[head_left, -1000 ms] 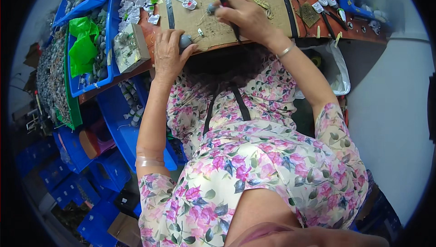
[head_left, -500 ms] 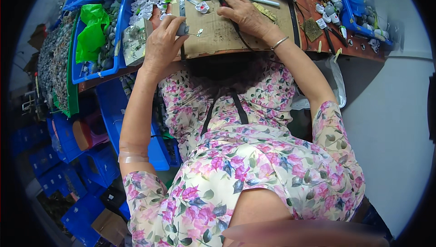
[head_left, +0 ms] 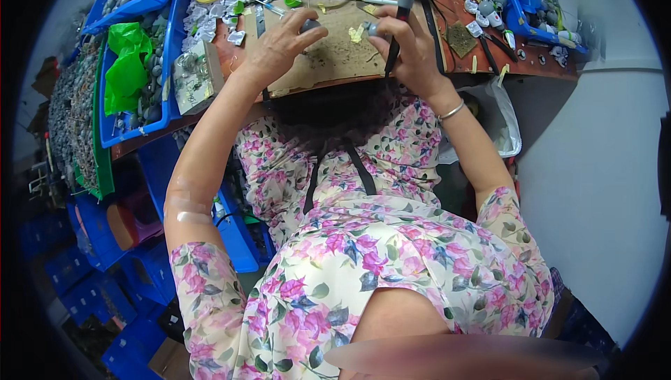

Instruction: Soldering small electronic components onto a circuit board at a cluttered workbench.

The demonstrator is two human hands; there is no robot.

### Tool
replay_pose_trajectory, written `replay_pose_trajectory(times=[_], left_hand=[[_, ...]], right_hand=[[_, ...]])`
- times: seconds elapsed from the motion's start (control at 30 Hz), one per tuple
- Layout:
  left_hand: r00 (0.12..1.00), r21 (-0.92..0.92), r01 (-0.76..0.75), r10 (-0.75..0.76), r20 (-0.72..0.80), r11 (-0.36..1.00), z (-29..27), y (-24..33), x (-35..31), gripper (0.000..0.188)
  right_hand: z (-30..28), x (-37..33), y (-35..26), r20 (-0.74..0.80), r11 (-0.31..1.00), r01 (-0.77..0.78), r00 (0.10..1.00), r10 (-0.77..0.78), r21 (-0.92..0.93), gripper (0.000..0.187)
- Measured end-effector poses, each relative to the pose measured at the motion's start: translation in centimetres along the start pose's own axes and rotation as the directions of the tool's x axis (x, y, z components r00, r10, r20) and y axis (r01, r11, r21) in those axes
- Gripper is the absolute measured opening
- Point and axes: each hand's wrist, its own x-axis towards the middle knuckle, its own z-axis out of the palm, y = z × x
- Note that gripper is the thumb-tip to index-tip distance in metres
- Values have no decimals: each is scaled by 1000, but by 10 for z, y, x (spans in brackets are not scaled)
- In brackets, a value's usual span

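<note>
We've got a small grey part (head_left: 309, 25) pinched in the left hand (head_left: 279, 48) and another (head_left: 372, 29) gripped with a black pen-like tool (head_left: 398, 23) in the closed right hand (head_left: 412, 48), both top centre over the cardboard pad (head_left: 328, 58), likely for steady support.

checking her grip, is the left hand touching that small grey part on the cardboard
Touching. The head view shows the left hand with its fingers closed around the small grey part above the cardboard mat.
</note>
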Motion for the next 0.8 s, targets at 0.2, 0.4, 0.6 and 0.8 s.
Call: replay_pose_trajectory(times=[0.2,0.4,0.6,0.8], left_hand=[[998,-99,30,-25,51,995,15,-9,-8,51],[891,-332,206,-317,-325,920,17,26,-35,48],[877,-609,224,-430,-214,761,31,64,-58,73],[882,-613,128,-372,-289,780,26,58,-67,66]], right_hand=[[12,-17,-22,10,998,-55,998,54,37,38],[44,-11,-39,-70,979,-186,979,191,79,43],[85,-2,-56,-108,961,-219,965,239,166,43],[94,-2,-63,-43,954,-200,976,215,222,43]])
